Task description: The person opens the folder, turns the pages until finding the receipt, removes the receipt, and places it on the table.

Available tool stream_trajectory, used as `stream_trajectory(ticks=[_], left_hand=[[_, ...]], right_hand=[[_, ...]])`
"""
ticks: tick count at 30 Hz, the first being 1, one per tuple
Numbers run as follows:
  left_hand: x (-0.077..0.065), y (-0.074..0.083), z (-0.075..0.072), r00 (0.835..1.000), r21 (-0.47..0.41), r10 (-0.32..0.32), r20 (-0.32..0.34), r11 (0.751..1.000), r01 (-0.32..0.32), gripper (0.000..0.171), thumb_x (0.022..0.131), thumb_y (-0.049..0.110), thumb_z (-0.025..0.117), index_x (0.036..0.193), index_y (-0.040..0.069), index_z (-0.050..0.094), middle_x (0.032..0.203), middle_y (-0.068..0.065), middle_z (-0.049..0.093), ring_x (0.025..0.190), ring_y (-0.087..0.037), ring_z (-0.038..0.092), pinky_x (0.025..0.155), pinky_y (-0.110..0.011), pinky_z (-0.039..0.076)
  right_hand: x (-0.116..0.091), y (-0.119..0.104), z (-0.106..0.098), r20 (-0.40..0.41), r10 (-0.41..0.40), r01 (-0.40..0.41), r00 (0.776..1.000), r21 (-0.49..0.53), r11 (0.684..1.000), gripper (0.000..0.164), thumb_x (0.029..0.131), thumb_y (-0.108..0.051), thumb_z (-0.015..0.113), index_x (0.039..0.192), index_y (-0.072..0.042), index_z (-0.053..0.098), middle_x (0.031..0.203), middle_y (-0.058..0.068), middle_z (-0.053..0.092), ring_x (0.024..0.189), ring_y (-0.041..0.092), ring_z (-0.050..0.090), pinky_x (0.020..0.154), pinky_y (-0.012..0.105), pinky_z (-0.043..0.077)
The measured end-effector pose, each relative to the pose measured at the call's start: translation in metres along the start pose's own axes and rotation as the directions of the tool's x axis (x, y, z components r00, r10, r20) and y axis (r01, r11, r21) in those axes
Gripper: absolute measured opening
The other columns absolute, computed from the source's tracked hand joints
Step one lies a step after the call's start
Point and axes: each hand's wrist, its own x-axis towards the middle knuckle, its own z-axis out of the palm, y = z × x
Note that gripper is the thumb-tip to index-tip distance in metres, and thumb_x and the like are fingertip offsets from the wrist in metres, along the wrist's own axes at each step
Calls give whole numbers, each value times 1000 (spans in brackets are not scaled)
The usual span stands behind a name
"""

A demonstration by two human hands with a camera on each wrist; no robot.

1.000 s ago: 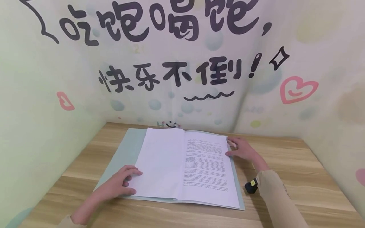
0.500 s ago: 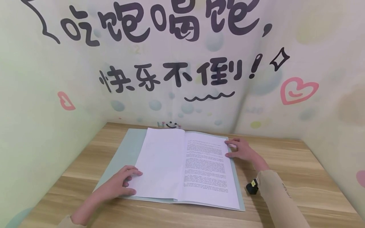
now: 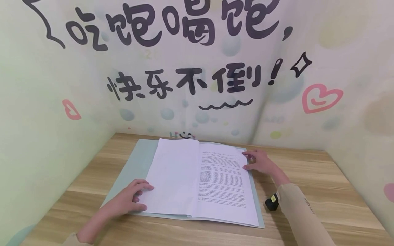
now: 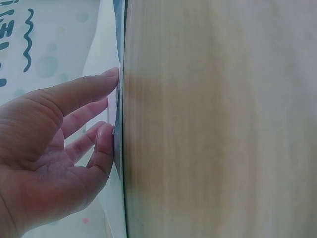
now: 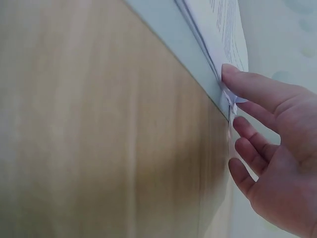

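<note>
A light blue-green folder (image 3: 131, 171) lies open on the table with bound paper sheets inside. Its left page (image 3: 172, 174) is blank and its right page (image 3: 221, 184) carries printed text. My left hand (image 3: 127, 198) rests with relaxed fingers on the lower left of the blank page; in the left wrist view its fingertips (image 4: 111, 74) lie at the folder's edge. At the upper right, my right hand (image 3: 260, 160) pinches the printed page's edge near the corner. The right wrist view shows the thumb (image 5: 235, 77) at the sheets' edge, with the index finger partly hidden behind the page.
A small black object with a yellow label (image 3: 271, 202) sits on the wooden table (image 3: 326, 191) beside the right sleeve (image 3: 300, 212). Behind the table rises a wall (image 3: 184, 116) with large black lettering and drawings; side walls stand left and right.
The fingers of my right hand have shifted slightly at the printed page's upper right corner, which now bends a little. My left hand stays in place.
</note>
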Motion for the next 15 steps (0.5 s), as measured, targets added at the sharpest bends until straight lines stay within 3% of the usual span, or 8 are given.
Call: stream_trajectory(ticks=[4, 15], left_hand=[[0, 1, 0, 1000, 2, 0, -1, 1000, 0, 57, 75, 14, 83, 127, 6, 60, 143, -19, 42, 103, -24, 48, 76, -19, 49], [0, -1, 1, 1000, -7, 8, 3, 1000, -8, 57, 76, 15, 83, 127, 6, 60, 143, -20, 41, 104, -24, 49, 77, -19, 49]], right_hand=[[1, 1, 1, 23, -33, 32, 999, 36, 999, 61, 85, -18, 77, 138, 0, 52, 110, 15, 63, 98, 25, 54, 87, 39, 45], [-2, -5, 3, 14, 35, -37, 999, 112, 993, 67, 86, -13, 76, 144, 0, 44, 110, 16, 60, 98, 26, 54, 87, 35, 47]])
